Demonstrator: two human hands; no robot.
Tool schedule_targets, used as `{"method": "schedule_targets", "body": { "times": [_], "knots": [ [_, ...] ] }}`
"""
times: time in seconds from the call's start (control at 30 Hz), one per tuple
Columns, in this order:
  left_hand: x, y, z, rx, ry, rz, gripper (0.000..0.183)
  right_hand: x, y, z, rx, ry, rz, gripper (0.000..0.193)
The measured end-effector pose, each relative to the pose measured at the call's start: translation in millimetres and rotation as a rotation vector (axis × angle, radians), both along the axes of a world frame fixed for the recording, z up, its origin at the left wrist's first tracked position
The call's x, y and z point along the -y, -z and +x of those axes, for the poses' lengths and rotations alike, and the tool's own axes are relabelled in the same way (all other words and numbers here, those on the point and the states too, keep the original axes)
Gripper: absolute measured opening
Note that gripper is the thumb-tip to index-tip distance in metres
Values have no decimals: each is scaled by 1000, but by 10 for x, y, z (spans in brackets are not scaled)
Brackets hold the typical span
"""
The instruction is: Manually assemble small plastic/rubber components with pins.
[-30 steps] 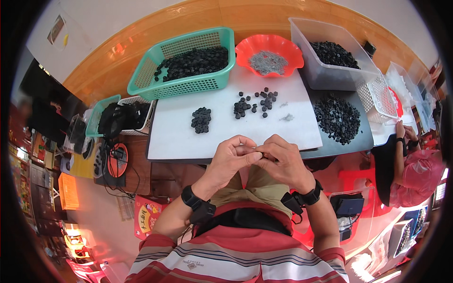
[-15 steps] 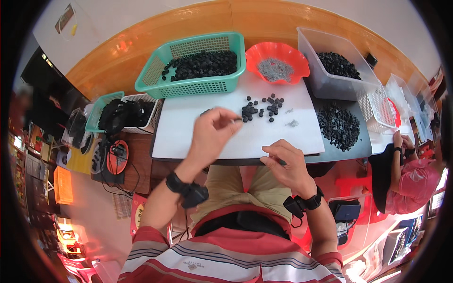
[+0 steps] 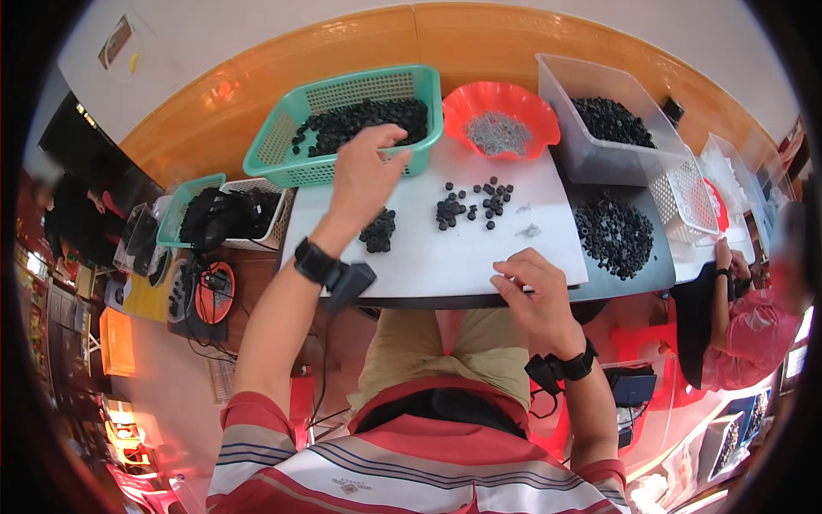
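Observation:
My left hand (image 3: 368, 167) is raised over the front rim of the green basket (image 3: 342, 163), which holds many small black knobs (image 3: 368, 120). Its thumb and forefinger are apart, and no part shows between them. My right hand (image 3: 535, 289) hovers at the near edge of the white work sheet (image 3: 428, 265), fingers curled toward the thumb. Something small and dark shows by its fingertips, too small to name. Between the hands lie loose black knobs (image 3: 492, 204) in a loose group, and a denser pile of black pieces (image 3: 378, 231) sits beside my left wrist.
A red scalloped bowl (image 3: 458, 107) of small metal pieces stands behind the sheet. To its right is a clear bin (image 3: 599, 158) of black parts, with a heap of black pieces (image 3: 614, 231) in front. Far right, another person (image 3: 745, 334) sits working.
My left hand has moved away from the loose knobs, up and to the left over the basket's front rim, uncovering the denser pile. My right hand has shifted slightly right.

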State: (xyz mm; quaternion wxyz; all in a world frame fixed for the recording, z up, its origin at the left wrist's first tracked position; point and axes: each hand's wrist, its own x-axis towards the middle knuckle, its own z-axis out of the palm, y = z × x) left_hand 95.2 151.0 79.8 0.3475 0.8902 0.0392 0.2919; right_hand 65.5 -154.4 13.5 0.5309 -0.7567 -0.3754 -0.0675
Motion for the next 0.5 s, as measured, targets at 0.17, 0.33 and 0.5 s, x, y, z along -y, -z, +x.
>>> {"method": "schedule_targets", "body": {
  "times": [0.17,0.33,0.5],
  "knots": [
    [620,401,-195,62,195,117,31,74,47,99,-6,59,8,17],
    [767,629,-249,-4,247,107,30,96,-57,174,47,103,-23,16],
    [742,704,-423,-32,183,124,26,107,-165,402,116,170,-158,16]
  ]
}}
